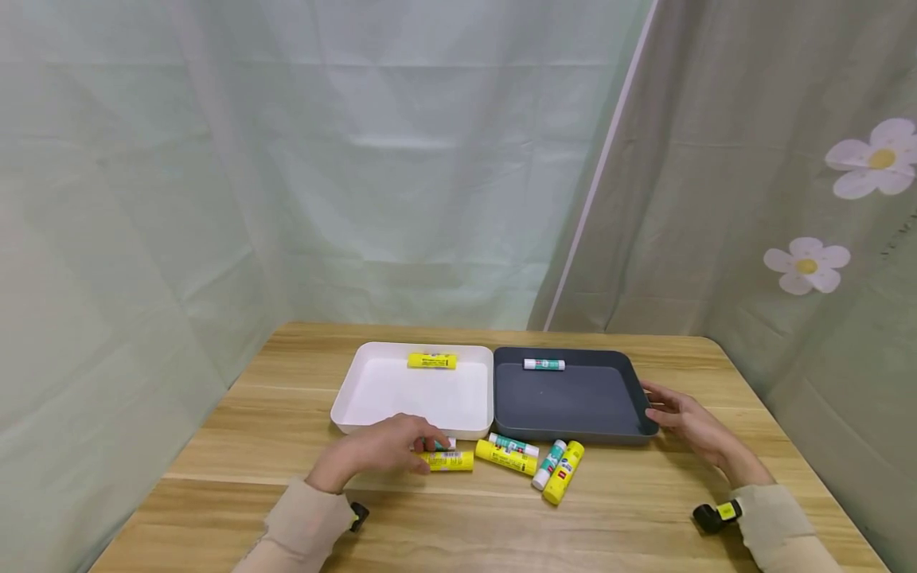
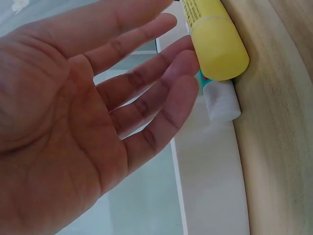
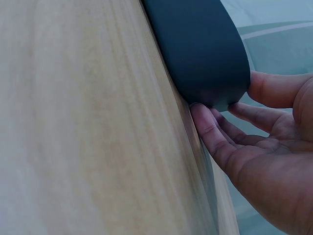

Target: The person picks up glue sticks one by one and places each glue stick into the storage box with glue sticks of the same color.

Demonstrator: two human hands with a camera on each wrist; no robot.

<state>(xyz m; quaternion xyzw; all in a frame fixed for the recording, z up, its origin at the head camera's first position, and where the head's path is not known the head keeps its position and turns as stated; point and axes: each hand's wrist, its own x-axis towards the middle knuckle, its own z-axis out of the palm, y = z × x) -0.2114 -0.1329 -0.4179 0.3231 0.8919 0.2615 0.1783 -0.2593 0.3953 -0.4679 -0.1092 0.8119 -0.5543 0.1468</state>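
Note:
My left hand [image 1: 387, 446] is over a yellow glue stick [image 1: 451, 461] and a white-and-green glue stick [image 1: 449, 444], lying side by side before the white tray [image 1: 344, 404]. In the left wrist view its fingers [image 2: 164, 107] are loosely extended, tips right by the yellow stick's end [image 2: 222, 51]; the white cap [image 2: 222, 100] shows behind. My right hand [image 1: 691, 426] rests against the dark grey tray [image 1: 573, 436] at its right front corner. In the right wrist view, thumb and fingertips touch that tray's outer wall [image 3: 205, 54].
A yellow glue stick [image 1: 432, 361] lies in the white tray and a white-and-green one [image 1: 544, 364] in the dark tray. Nearer me on the wooden table [image 1: 516, 533] lie two more pairs, including yellow sticks [image 1: 505, 458] [image 1: 563, 474]. Curtains [image 1: 430, 199] hang behind.

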